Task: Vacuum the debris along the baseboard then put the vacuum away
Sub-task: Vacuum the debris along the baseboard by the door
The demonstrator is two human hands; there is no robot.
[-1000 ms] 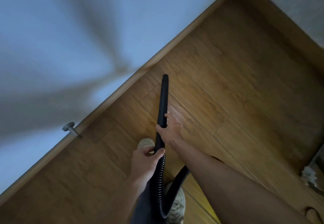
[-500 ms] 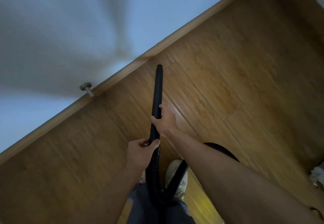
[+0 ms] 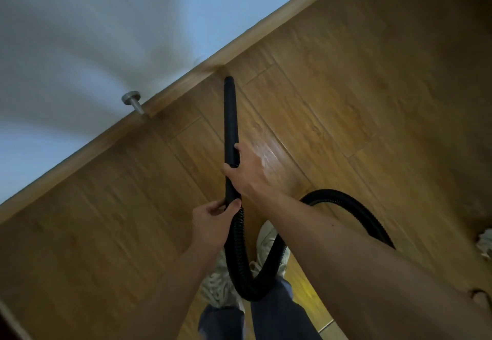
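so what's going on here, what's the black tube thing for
A person is vacuuming where the wood floor meets the baseboard. Their right hand grips the black vacuum wand about midway, and the left hand holds it lower, where the ribbed hose joins. The wand's tip is close to the baseboard, right of a metal door stop. The hose loops down by their shoes. No debris is plainly visible.

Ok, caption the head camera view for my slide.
Left hand and right hand aim a black vacuum wand toward the wooden baseboard near a doorstop.
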